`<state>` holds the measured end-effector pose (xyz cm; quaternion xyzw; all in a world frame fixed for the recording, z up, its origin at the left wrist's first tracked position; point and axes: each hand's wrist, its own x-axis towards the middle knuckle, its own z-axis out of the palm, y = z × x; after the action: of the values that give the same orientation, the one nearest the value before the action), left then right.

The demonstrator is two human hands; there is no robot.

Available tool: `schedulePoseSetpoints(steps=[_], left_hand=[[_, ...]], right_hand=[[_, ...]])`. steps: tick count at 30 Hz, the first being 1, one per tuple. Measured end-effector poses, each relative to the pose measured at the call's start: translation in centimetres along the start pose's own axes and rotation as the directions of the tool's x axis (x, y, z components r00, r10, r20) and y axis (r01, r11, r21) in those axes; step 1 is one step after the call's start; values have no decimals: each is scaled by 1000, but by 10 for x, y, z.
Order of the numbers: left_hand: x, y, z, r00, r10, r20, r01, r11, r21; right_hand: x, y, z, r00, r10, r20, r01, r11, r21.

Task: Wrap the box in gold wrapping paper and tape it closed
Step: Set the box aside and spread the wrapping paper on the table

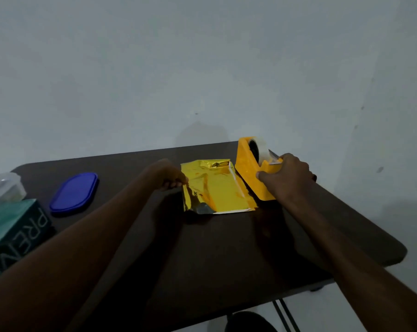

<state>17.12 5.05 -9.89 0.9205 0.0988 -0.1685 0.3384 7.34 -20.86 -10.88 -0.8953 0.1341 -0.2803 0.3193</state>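
A box covered in shiny gold wrapping paper [214, 188] lies near the far edge of the dark table [226, 248]. The box itself is hidden under the paper. My left hand [171, 176] pinches the paper's left edge, where a loose flap hangs at the front left corner. To the right stands a yellow tape dispenser [248, 168] with a roll of clear tape [260, 149]. My right hand [288, 173] grips the dispenser's front end at the cutter, with a strip of tape at its fingers.
A blue oval lid [74, 192] lies on the left of the table. A clear plastic container [1, 188] and a teal box with white lettering [13, 228] sit at the left edge. A grey wall rises right behind the table.
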Motion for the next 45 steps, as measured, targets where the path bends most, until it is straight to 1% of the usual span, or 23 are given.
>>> schedulePoseSetpoints(steps=[3, 7, 11, 14, 15, 16, 17, 18, 19, 20, 21, 22, 23, 25, 26, 28, 30, 34, 36, 38, 39, 42, 45], left_hand=[[-6, -32, -26, 998, -54, -18, 55, 997, 55], [-10, -63, -49, 994, -111, -7, 111, 993, 40], [-15, -76, -58, 994, -110, -29, 111, 993, 34], [-21, -79, -57, 997, -67, -40, 70, 994, 81], [-22, -80, -58, 996, -31, -83, 41, 992, 123], [-21, -81, -58, 985, 31, -167, 5, 978, 207], [-21, -82, -59, 954, 118, -277, -21, 944, 330], [-22, -81, -57, 902, 227, -368, -37, 889, 457], [-24, -78, -54, 844, 337, -417, -68, 839, 540], [-26, -74, -49, 805, 420, -419, -137, 819, 558], [-29, -69, -42, 792, 475, -383, -225, 811, 540], [-33, -63, -34, 799, 506, -324, -299, 803, 516], [-36, -58, -25, 818, 513, -260, -342, 798, 496], [-39, -51, -7, 850, 493, -187, -357, 799, 484], [-38, -52, 0, 851, 489, -191, -346, 795, 498], [-33, -55, 10, 829, 514, -222, -342, 779, 526], [-30, -61, 12, 812, 532, -242, -371, 789, 490], [-30, -70, 5, 791, 522, -319, -402, 836, 372], [-31, -75, 2, 808, 498, -315, -395, 855, 336], [-32, -78, 4, 828, 482, -287, -366, 852, 373], [-32, -78, 5, 826, 486, -287, -361, 846, 393], [-32, -77, 7, 792, 511, -335, -381, 841, 383], [-31, -78, 4, 763, 514, -391, -390, 849, 356]], right_hand=[[-9, -13, 16, 1000, -22, 2, 22, 999, 48], [-19, -29, 32, 999, -38, 6, 37, 996, 80], [-29, -38, 38, 999, -43, 9, 43, 998, 46], [-31, -41, 39, 998, -37, 47, 36, 999, 19], [-31, -41, 40, 997, -42, 63, 41, 999, 14], [-31, -41, 40, 996, -45, 79, 44, 999, 11], [-31, -41, 40, 995, -44, 94, 43, 999, 12], [-30, -42, 40, 994, -41, 102, 39, 999, 25], [-29, -43, 40, 994, -44, 102, 39, 998, 48], [-29, -45, 40, 994, -63, 85, 57, 996, 70], [-28, -48, 40, 993, -101, 54, 97, 992, 76], [-28, -51, 40, 988, -151, 20, 149, 987, 64], [-28, -55, 41, 978, -211, -8, 211, 976, 46], [-33, -65, 44, 934, -355, -50, 356, 935, 9], [-37, -70, 46, 908, -412, -68, 413, 911, -1], [-44, -81, 50, 886, -460, -63, 461, 887, 8], [-47, -87, 57, 886, -464, -3, 464, 884, 60], [-51, -94, 73, 913, -379, 148, 360, 922, 142], [-54, -97, 80, 912, -343, 224, 319, 938, 137], [-55, -98, 87, 901, -327, 285, 311, 945, 101], [-56, -98, 89, 892, -329, 310, 321, 944, 77], [-61, -99, 90, 878, -339, 338, 360, 933, 2], [-66, -98, 87, 893, -336, 299, 347, 938, 19]])
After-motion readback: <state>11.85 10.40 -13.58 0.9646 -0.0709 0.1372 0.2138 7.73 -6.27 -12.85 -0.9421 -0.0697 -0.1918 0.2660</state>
